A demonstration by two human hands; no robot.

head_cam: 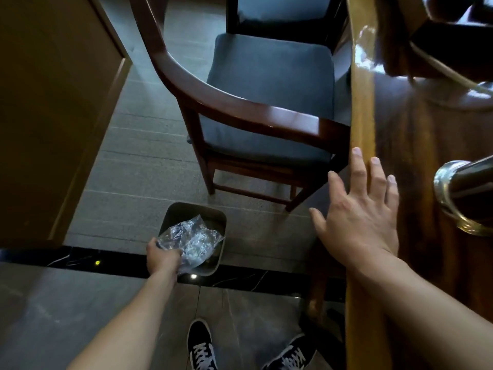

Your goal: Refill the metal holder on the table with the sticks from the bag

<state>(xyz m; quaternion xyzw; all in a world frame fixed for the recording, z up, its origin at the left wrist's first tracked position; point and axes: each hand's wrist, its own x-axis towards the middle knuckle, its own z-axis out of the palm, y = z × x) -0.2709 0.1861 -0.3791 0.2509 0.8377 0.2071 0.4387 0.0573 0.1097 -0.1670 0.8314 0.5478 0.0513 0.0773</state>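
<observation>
Clearly, head view: the person stands beside the table and looks down at the floor, both arms reaching forward.
Left hand: the left hand (pixel 163 259) is clenched on a crumpled clear plastic bag (pixel 190 243), holding it over the mouth of a small dark square waste bin (pixel 170 217) on the grey tiled floor.
Bag contents: no sticks show inside the crumpled film; it looks empty, though the folds hide part of it.
Right hand: the right hand (pixel 360 214) is released, fingers spread and flat, grasping nothing, hovering over the edge of the glossy brown wooden table (pixel 416 145).
Metal holder: the shiny round metal holder (pixel 464 193) stands on the table at the right edge of the view, near the right hand; its opening is cut off, so whether it is full cannot be told.
Surroundings: a dark wooden chair with a blue-grey cushion (pixel 269 92) sits just beside the table, behind the bin.
Progress: judging from the bag poised over the bin, the refilling seems finished, with only the discarding left.
Remaining: dropping the bag into the bin.
</observation>
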